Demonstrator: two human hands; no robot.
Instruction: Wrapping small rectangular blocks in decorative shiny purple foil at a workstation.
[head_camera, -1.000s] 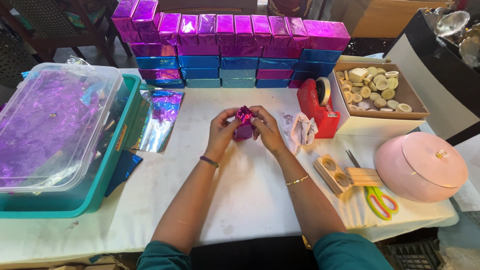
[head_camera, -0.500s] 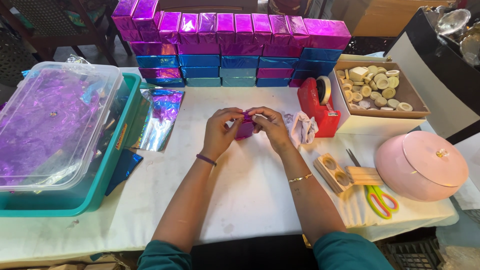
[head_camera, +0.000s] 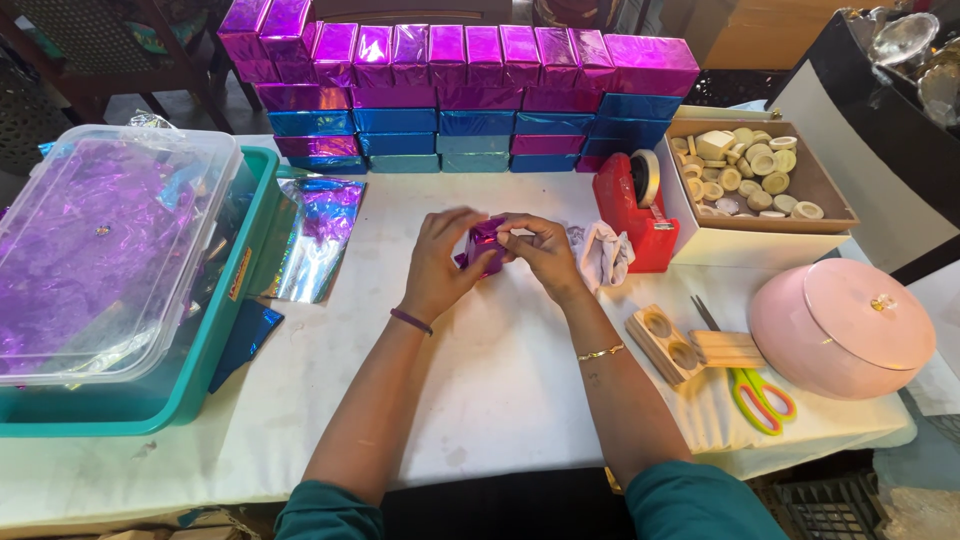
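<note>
Gripping small purple foil box (head_camera: 486, 243) with left hand (head_camera: 440, 265) and right hand (head_camera: 540, 250) beside red tape dispenser (head_camera: 635, 212); squeezing could tear foil.

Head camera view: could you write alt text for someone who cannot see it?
Two bare hands, left hand and right hand, hold a small purple foil-wrapped box above a white table. Behind stands a wall of purple and blue foil boxes; a red tape dispenser, scissors and a pink lidded pot lie to the right.
</note>
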